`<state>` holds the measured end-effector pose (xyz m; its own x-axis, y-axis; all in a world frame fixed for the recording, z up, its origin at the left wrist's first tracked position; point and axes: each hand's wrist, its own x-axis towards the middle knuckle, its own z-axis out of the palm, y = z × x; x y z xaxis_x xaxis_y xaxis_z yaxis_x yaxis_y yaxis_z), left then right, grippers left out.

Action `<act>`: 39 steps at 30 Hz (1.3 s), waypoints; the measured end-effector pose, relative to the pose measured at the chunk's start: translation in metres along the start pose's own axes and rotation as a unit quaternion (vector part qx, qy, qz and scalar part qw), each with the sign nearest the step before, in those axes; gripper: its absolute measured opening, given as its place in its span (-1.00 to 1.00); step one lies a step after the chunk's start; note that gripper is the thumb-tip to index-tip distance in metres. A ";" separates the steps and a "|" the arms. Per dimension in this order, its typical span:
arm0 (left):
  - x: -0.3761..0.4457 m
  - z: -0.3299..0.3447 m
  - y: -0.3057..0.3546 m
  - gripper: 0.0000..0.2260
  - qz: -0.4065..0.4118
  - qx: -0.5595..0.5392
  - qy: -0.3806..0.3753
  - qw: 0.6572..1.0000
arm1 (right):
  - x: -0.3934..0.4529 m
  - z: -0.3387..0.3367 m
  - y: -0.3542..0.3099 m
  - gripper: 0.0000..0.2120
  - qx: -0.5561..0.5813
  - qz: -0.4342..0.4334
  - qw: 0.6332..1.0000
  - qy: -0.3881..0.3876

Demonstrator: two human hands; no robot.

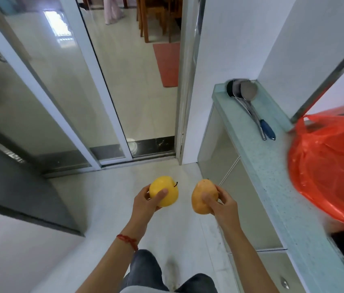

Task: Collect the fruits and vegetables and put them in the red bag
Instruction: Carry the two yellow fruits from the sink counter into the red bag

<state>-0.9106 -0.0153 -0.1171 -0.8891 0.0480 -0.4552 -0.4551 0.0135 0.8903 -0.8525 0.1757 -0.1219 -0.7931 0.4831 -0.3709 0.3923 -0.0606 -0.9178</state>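
Observation:
My left hand grips a yellow apple with a short dark stem, thumb across its front. My right hand holds an orange-brown potato, fingers curled round its right side. Both are held over the floor in front of me, a little apart. The red plastic bag sits on the pale green countertop to the right, its mouth facing up and its right part cut off by the frame edge.
Two metal ladles, one with a blue handle, lie at the counter's far end. Cabinet doors run below the counter. Sliding glass doors stand ahead, partly open onto a room with a red mat and wooden chairs.

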 end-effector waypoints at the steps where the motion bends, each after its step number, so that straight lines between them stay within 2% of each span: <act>1: 0.011 0.007 0.005 -0.65 0.000 0.007 -0.008 1.000 | 0.009 -0.001 -0.003 -0.49 -0.001 0.001 1.000 0.007; 7: 0.076 0.052 0.036 -0.63 -0.005 0.051 -0.081 0.995 | 0.052 -0.011 -0.017 -0.51 0.007 0.007 0.996 0.090; 13: 0.136 0.108 0.067 -0.58 -0.002 0.116 -0.204 0.972 | 0.083 -0.027 -0.029 -0.51 0.066 0.040 0.975 0.206; 20: 0.169 0.184 0.083 -0.83 -0.011 0.200 -0.341 0.918 | 0.083 -0.049 -0.034 -0.56 0.124 0.069 0.919 0.369; 26: 0.160 0.239 0.076 -0.81 -0.016 0.245 -0.430 0.869 | 0.063 -0.065 -0.027 -0.53 0.160 0.106 0.860 0.472; 31: 0.149 0.276 0.066 -0.78 -0.036 0.255 -0.489 0.833 | 0.052 -0.088 -0.017 -0.51 0.186 0.109 0.826 0.521; 33: 0.145 0.293 0.063 -0.73 -0.033 0.263 -0.499 0.825 | 0.054 -0.101 -0.015 -0.50 0.195 0.105 0.821 0.527; 37: 0.143 0.330 0.057 -0.46 -0.018 0.275 -0.507 0.817 | 0.067 -0.134 -0.012 -0.51 0.206 0.091 0.820 0.527; 39: 0.142 0.351 0.056 -0.40 -0.018 0.269 -0.504 0.820 | 0.077 -0.156 -0.012 -0.51 0.210 0.082 0.822 0.522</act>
<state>-1.0450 0.3433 -0.1285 -0.2594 0.8366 -0.4825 -0.1511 0.4583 0.8758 -0.8456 0.3498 -0.1174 0.1731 0.9117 -0.3727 0.0843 -0.3907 -0.9166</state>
